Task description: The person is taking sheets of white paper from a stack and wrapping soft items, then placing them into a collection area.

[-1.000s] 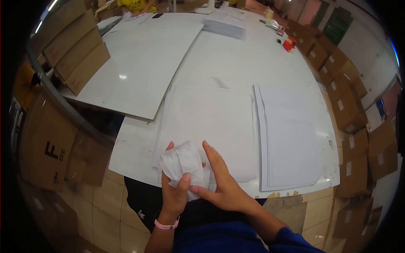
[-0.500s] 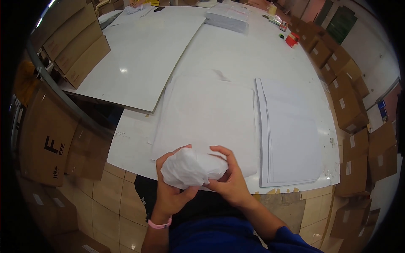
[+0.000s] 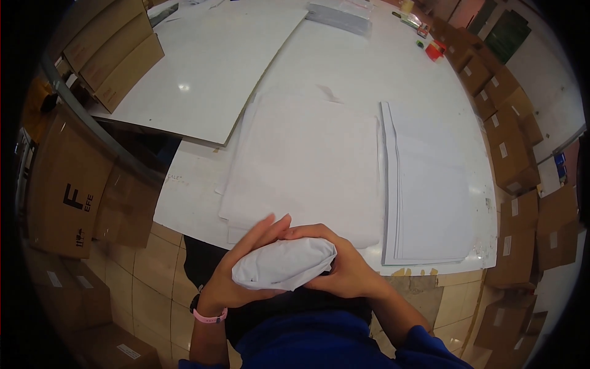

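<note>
Between my two hands is a bundle wrapped in white paper (image 3: 284,264), held just off the table's near edge. My left hand (image 3: 230,280) cups its left side, fingers bent over the far side. From the right, my right hand (image 3: 344,264) wraps round the other end with the thumb underneath. What lies inside the wrapping is hidden. Ahead of the hands, a stack of thin white paper sheets (image 3: 301,166) lies flat on the white table (image 3: 196,203). To its right rests a stack of folded white sheets (image 3: 430,184).
A raised white board (image 3: 203,74) covers the table's left part, with brown boxes (image 3: 117,55) stacked at its edge. A grey plastic-wrapped pack (image 3: 341,18) and a red tape dispenser (image 3: 435,50) lie at the far end. Cartons (image 3: 513,154) line the right wall.
The bundle has come a little nearer to me and now looks smoother and more compact. My hands have shifted their grip, the right fingers reaching farther across its far side.
</note>
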Available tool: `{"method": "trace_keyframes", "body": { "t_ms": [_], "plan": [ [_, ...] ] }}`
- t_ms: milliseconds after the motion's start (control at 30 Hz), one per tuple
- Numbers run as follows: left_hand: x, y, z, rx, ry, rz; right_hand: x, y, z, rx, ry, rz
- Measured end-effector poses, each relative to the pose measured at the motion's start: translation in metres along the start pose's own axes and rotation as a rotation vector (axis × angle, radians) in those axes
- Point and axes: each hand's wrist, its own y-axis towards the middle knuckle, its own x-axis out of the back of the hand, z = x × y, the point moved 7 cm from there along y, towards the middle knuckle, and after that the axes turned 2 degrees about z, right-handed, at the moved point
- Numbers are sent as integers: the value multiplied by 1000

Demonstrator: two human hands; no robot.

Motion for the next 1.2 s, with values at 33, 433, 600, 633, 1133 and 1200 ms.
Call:
{"method": "trace_keyframes", "body": {
  "t_ms": [33,433,600,633,1133,1200],
  "plan": [
    [-2,-1,-2,3,1,-1,0,-1,-1,-30,-21,-25],
    [-20,-11,26,-231,276,-536,-18,10,-19,56,-213,-397],
    [-12,-10,16,-320,170,-362,-10,8,-11,-70,-205,-291],
    [-8,-13,22,-299,160,-315,-8,9,-8,-64,-198,-259],
    [-39,-16,8,-518,473,-445,-49,-17,-18,395,-201,-471],
    [-40,-18,12,-534,445,-424,-45,-20,-30,301,-197,-451]
  ]
}}
